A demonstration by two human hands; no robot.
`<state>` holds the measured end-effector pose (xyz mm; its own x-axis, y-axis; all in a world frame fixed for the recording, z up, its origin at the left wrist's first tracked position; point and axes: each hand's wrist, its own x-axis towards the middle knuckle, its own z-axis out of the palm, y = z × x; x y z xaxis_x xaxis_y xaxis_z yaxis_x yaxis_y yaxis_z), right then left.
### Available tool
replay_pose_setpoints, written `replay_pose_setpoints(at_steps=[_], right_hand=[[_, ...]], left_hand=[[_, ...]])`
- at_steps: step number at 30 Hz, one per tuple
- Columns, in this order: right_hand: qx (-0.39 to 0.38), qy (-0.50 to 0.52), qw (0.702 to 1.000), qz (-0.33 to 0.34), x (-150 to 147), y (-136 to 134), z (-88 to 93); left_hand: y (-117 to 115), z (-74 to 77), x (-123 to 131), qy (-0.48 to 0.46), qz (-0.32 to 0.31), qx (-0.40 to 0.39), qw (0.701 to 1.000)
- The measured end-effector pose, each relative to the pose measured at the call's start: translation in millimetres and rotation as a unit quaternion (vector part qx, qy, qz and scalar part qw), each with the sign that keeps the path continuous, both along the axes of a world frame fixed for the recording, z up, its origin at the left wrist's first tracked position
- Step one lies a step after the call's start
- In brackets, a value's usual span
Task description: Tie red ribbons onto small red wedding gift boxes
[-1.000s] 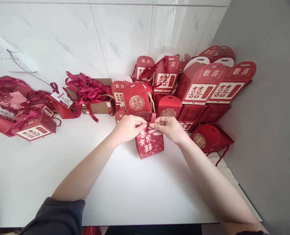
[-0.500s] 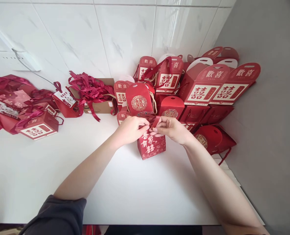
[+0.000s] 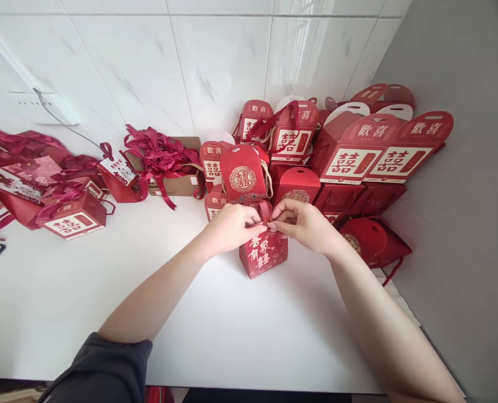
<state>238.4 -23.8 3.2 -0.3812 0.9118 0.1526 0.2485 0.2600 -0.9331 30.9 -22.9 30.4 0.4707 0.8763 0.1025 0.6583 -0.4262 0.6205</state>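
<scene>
A small red gift box [image 3: 264, 254] with gold characters stands on the white table [image 3: 215, 324] in front of me. My left hand [image 3: 231, 226] and my right hand [image 3: 302, 221] meet just above its top. Both pinch a dark red ribbon [image 3: 265, 211] that loops up between my fingertips. The box top is hidden under my fingers.
A heap of finished red gift boxes [image 3: 358, 154] fills the corner at the back right, against the grey wall [image 3: 462, 196]. A brown carton stuffed with red ribbons [image 3: 164, 159] stands at the back. More red boxes [image 3: 70, 218] lie at the left.
Both hands stay on the ribbon above the box. My fingertips have drawn closer together and the ribbon loop stands higher between them. The view has shifted slightly.
</scene>
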Motion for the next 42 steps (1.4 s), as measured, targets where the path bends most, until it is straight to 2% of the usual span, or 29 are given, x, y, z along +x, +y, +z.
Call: replay_pose_setpoints(at_steps=[2,5,8,11,15,16,21,24,27,33,38,42], right_hand=[[0.059,-0.065,0.996,-0.03,-2,-5,4.1],[0.161,-0.164,0.971,-0.072,-5,-10,8.3],[0.211,-0.192,0.955,-0.08,-8,-14,9.8],[0.206,-0.178,0.961,-0.054,-8,-17,13.3],[0.17,-0.164,0.97,0.056,4,-21,25.3],[0.157,-0.161,0.972,0.064,7,-21,28.4],[0.165,-0.15,0.974,-0.041,11,-20,32.4],[0.182,-0.152,0.971,-0.003,4,-19,28.0],[0.201,-0.158,0.966,0.03,-2,-19,24.4],[0.169,-0.183,0.967,0.054,-7,-21,21.9],[0.18,-0.201,0.962,0.039,-7,-22,24.3],[0.159,-0.199,0.965,0.065,-5,-24,27.9]], left_hand=[[0,-1.0,0,-0.004,0.005,-0.016,1.0],[1,-1.9,0,-0.018,-0.003,-0.021,1.0],[2,-1.6,0,-0.009,-0.021,0.002,1.0],[3,0.7,-2,0.008,-0.037,0.015,0.999],[11,3.6,-9,-0.003,-0.1,-0.029,0.995],[13,3.4,-11,-0.006,-0.114,-0.042,0.993],[25,-0.9,-16,-0.034,-0.172,-0.105,0.979],[28,-2.1,-17,-0.051,-0.188,-0.147,0.97],[28,-1.3,-18,-0.04,-0.182,-0.156,0.97],[27,0.6,-17,-0.034,-0.183,-0.139,0.973],[25,1.9,-16,-0.036,-0.183,-0.147,0.971],[25,1.8,-18,-0.039,-0.18,-0.15,0.971]])
